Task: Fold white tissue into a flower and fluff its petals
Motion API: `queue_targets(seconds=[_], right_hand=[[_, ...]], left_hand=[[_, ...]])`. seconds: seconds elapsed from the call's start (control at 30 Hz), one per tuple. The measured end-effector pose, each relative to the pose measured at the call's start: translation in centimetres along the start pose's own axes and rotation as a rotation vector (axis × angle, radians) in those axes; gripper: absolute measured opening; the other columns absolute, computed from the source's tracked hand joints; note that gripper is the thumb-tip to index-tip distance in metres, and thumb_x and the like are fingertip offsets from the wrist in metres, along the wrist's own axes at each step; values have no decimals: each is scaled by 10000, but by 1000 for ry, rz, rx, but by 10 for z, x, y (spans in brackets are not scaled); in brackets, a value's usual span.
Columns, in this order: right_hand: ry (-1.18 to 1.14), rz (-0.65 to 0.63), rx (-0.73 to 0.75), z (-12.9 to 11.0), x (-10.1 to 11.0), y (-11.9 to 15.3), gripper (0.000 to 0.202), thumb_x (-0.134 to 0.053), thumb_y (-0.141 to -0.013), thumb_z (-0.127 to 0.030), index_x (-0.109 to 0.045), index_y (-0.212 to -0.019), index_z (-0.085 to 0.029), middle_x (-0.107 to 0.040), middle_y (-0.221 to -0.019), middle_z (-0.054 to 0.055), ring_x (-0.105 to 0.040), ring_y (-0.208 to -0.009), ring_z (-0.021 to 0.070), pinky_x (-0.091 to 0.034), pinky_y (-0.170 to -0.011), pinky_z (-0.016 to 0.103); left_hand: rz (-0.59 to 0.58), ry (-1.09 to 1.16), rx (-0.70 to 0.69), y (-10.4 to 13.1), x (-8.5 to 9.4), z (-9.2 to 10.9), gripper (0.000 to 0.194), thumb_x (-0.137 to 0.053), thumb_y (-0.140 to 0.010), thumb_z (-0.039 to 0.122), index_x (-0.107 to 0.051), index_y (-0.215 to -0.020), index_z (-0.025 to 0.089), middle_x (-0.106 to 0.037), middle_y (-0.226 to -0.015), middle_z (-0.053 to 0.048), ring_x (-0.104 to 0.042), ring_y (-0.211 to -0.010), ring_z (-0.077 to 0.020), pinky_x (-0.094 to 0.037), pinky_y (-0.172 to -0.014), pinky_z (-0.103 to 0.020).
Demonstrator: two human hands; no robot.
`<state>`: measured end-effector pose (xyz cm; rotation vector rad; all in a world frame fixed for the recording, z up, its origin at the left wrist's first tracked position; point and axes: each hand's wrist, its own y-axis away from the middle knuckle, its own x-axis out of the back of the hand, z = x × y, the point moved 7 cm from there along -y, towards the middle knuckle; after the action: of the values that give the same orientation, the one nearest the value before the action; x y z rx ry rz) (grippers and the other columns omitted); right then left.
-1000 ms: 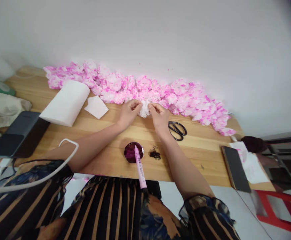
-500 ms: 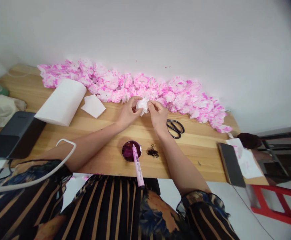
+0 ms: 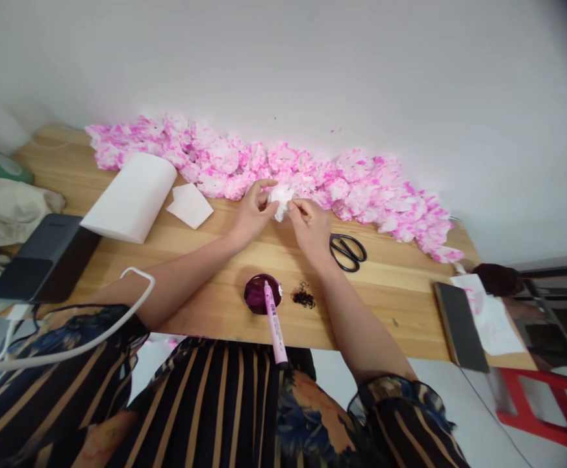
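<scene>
Between my hands is a small crumpled white paper flower [image 3: 281,200], held above the table. My left hand [image 3: 256,211] grips its left side between thumb and fingers. Thumb and forefinger of my right hand [image 3: 310,224] pinch its right edge. Behind both hands runs a long heap of pink and white paper flowers [image 3: 361,182]. A pink marker [image 3: 274,325] rests with its tip on a round dark purple dish [image 3: 254,294]. Small dark curled pieces [image 3: 303,297] lie right of the dish. Black-handled scissors [image 3: 348,252] lie beside my right wrist, their blades hidden.
A stack of white paper [image 3: 130,198] and a loose white piece [image 3: 190,206] lie at left, near a dark grey box [image 3: 44,260]. A white cable [image 3: 112,328] crosses my left arm. At right are a dark phone-like slab [image 3: 460,327] and pink-marked paper [image 3: 492,318].
The whole view has shifted, so the table things appear slightly farther right. My fingers have moved slightly on the white flower, and more of it shows between them.
</scene>
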<state>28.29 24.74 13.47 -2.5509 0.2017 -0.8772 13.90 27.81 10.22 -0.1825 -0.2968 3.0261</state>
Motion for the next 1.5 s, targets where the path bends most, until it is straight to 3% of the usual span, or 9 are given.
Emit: queue_targets(seconds=[0.2,0.3,0.4,0.53,0.73,0.93,1.17,1.33,1.5], right_hand=[[-216,-16,-165,16,-6,1,300,-577,-908,-486,-672,-799,-223,-639,-696,-17,-554,-674,151,-441,-690,293],[-238,-8,-190,19,-6,0,341,-567,-910,-529,-670,-798,-224,-616,-680,-20,-535,-662,146,-440,-676,291],[-233,20,-206,24,-5,-1,370,-577,-906,-574,-693,-838,-229,-624,-685,-22,-544,-662,142,-458,-676,293],[-325,24,-252,33,-8,-1,376,-603,-900,-591,-711,-877,-232,-613,-662,-27,-549,-619,132,-477,-639,289],[-410,25,-272,32,-9,-2,462,-593,-894,-662,-739,-948,-227,-706,-784,4,-649,-714,135,-547,-709,292],[-379,8,-210,26,-7,-3,392,-568,-939,-581,-731,-902,-226,-762,-882,31,-712,-846,167,-575,-803,332],[-183,-52,-36,5,-2,-2,201,-629,-909,-392,-756,-948,-242,-790,-976,23,-707,-892,187,-552,-841,355],[20,-54,101,-9,-2,-1,166,-645,-903,-373,-754,-944,-255,-781,-949,34,-678,-862,206,-529,-866,389],[34,-32,117,-10,-2,0,172,-603,-928,-322,-727,-834,-249,-762,-857,22,-661,-833,199,-509,-833,363]], left_hand=[[-9,4,-19,0,2,1,358,-587,-856,199,-491,-1199,229,-576,-714,41,-559,-634,-120,-445,-650,-253],[-13,7,-33,0,3,3,347,-594,-914,353,-482,-1220,233,-591,-763,20,-595,-706,-139,-471,-703,-277],[-60,-3,-38,2,-2,3,489,-643,-891,481,-459,-1272,237,-602,-799,12,-611,-741,-151,-477,-730,-290],[-80,-81,-60,3,-6,-1,612,-746,-777,324,-469,-1315,229,-617,-790,26,-599,-716,-139,-466,-706,-266],[-48,-39,-6,-1,-2,-2,460,-607,-817,141,-513,-1259,227,-595,-701,58,-564,-628,-97,-441,-638,-222],[40,25,17,-5,10,2,405,-598,-841,132,-509,-1222,236,-591,-706,56,-568,-637,-99,-473,-660,-236],[131,39,28,-11,20,-7,425,-594,-842,136,-505,-1244,241,-482,-669,61,-550,-624,-122,-486,-683,-271],[130,23,42,-11,21,-10,405,-591,-851,151,-513,-1237,245,-517,-711,45,-573,-674,-134,-487,-712,-285],[101,59,59,-9,18,-8,382,-583,-856,131,-520,-1217,240,-495,-668,60,-548,-641,-119,-476,-690,-268]])
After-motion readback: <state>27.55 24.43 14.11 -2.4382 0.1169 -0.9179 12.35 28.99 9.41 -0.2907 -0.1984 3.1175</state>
